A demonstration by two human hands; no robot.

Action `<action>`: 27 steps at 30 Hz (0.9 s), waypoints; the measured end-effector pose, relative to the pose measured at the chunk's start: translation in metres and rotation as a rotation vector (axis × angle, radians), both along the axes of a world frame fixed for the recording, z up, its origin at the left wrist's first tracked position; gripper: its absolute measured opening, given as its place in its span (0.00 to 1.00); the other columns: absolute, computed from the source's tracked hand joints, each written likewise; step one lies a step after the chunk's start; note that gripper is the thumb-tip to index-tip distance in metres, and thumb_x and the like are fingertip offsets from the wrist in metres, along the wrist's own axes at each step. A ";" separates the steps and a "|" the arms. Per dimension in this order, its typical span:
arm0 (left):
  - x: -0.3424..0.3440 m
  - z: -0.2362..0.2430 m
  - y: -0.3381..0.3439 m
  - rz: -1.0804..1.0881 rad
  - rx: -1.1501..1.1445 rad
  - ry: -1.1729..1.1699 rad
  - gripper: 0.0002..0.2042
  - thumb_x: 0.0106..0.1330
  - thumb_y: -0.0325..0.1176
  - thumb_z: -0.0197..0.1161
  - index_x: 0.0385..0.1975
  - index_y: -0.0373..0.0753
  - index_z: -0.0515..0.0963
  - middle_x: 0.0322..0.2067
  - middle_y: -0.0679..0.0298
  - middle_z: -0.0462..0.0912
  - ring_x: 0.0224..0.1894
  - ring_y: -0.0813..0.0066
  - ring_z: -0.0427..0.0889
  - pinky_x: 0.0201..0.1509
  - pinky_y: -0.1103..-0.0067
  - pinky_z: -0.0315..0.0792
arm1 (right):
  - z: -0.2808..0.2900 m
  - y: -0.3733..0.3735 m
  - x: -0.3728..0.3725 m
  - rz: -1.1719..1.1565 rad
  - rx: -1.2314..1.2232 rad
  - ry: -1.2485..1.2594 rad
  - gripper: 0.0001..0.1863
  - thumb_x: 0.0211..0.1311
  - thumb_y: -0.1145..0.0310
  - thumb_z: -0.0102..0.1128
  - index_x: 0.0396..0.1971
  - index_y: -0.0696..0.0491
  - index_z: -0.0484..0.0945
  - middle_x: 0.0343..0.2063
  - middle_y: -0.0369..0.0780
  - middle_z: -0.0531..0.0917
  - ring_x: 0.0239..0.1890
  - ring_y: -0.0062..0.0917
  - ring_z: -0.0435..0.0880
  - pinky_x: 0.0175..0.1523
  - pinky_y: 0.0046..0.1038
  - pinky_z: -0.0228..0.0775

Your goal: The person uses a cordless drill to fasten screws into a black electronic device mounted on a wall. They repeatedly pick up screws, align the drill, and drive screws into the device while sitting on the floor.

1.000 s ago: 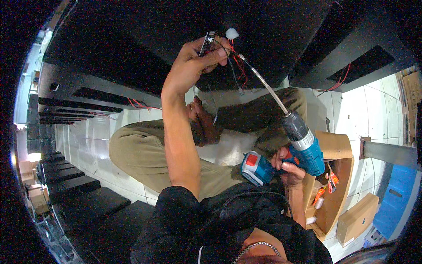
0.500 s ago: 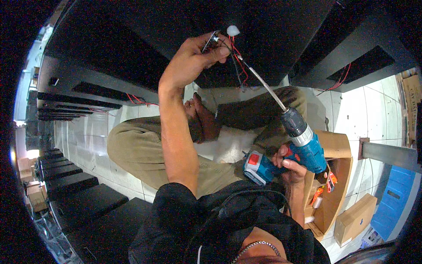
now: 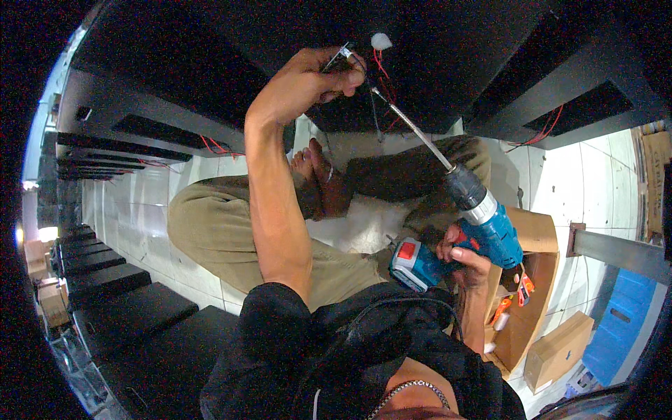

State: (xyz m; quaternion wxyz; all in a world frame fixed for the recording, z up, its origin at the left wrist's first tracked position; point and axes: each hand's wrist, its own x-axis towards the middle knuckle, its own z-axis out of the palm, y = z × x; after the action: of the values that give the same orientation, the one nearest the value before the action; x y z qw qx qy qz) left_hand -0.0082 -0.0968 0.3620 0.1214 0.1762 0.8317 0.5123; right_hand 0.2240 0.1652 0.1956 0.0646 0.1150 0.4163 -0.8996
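Note:
My right hand (image 3: 467, 262) is wrapped round the grip of a blue cordless drill (image 3: 498, 234), which points up and to the left. A long thin screwdriver bit (image 3: 418, 133) runs from its chuck, and the tip stops just short of my left hand (image 3: 322, 77). Pinched in the left fingers is a small flat metal piece (image 3: 339, 57), its details partly hidden. Beside those fingers, a white plug (image 3: 381, 41) with red wires (image 3: 382, 66) hangs against a large black panel (image 3: 427, 77). A dark wire dangles below.
Right of my lap stands an open cardboard box (image 3: 539, 308) with orange-handled tools inside. Past it are a closed carton (image 3: 558, 350), a blue plastic panel (image 3: 623, 318) and a metal bar (image 3: 619, 245). Black cabinets (image 3: 133, 315) line the left, and red wires (image 3: 549, 126) hang from another black cabinet.
My left hand has shifted slightly up and left with the metal piece. A gap now shows between it and the bit tip. The drill has moved slightly down and right.

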 end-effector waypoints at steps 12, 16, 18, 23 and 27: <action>-0.018 -0.065 0.009 -0.060 0.821 -0.364 0.11 0.62 0.25 0.55 0.44 0.32 0.76 0.28 0.64 0.75 0.22 0.82 0.67 0.22 0.84 0.60 | 0.007 -0.009 -0.010 -0.056 -0.225 0.060 0.17 0.40 0.71 0.62 0.33 0.56 0.70 0.18 0.35 0.69 0.19 0.21 0.66 0.30 0.27 0.62; -0.025 -0.096 0.020 -0.088 1.075 -0.466 0.12 0.62 0.27 0.53 0.43 0.30 0.75 0.31 0.63 0.75 0.24 0.80 0.69 0.23 0.84 0.62 | 0.009 -0.009 -0.009 -0.096 -0.242 0.075 0.17 0.41 0.72 0.61 0.34 0.56 0.70 0.21 0.34 0.69 0.20 0.21 0.66 0.31 0.26 0.62; -0.024 -0.103 0.028 0.024 1.014 -0.532 0.13 0.62 0.31 0.53 0.42 0.31 0.75 0.31 0.63 0.75 0.26 0.79 0.70 0.26 0.84 0.65 | 0.013 -0.008 -0.009 -0.127 -0.207 0.090 0.17 0.40 0.72 0.61 0.34 0.56 0.69 0.23 0.35 0.69 0.20 0.20 0.66 0.31 0.27 0.62; -0.019 -0.120 0.045 0.166 0.827 -0.491 0.15 0.60 0.39 0.54 0.40 0.35 0.78 0.31 0.65 0.76 0.31 0.77 0.72 0.38 0.80 0.68 | 0.012 -0.008 -0.007 -0.144 -0.213 0.093 0.17 0.40 0.72 0.61 0.34 0.57 0.69 0.25 0.35 0.69 0.20 0.20 0.66 0.30 0.28 0.63; -0.025 -0.147 0.036 0.166 0.272 -0.176 0.14 0.62 0.39 0.52 0.41 0.40 0.81 0.33 0.62 0.78 0.38 0.71 0.74 0.47 0.71 0.68 | 0.009 -0.008 -0.007 -0.132 -0.223 0.089 0.17 0.40 0.72 0.61 0.34 0.57 0.68 0.26 0.35 0.70 0.20 0.21 0.66 0.30 0.29 0.63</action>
State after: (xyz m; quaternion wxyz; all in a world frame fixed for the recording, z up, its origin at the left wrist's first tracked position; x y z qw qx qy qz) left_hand -0.0336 -0.0604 0.2146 0.1260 0.0760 0.7525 0.6419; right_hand 0.2166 0.1576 0.2044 -0.0007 0.0940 0.3079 -0.9468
